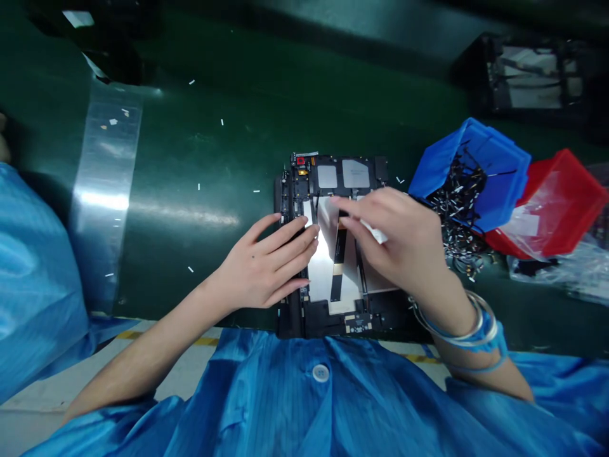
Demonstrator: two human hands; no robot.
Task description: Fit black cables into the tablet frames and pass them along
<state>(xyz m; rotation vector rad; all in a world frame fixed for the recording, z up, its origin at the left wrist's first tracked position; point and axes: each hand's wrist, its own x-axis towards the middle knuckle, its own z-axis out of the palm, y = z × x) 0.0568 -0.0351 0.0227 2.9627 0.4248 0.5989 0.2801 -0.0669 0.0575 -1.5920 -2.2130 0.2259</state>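
A black tablet-like device (318, 315) lies opened on the green table, with silver battery-like plates and small circuit parts showing. My left hand (266, 266) rests with spread fingers across its left edge, holding nothing. Over the middle of the device, my right hand (394, 231) pinches the upper end of a black flex cable (339, 254) between thumb and index finger. The cable has tan bands and runs down over the silver plate. Slight blur softens the right fingertips, and the right hand hides part of the device's right side.
Right of the device stand a blue bin (504, 171) with a heap of small black parts (459, 209) spilling out, and a red bin (566, 203) with plastic bags. Stacked devices (533, 79) sit at the back right. A person's blue sleeve (38, 266) is at left.
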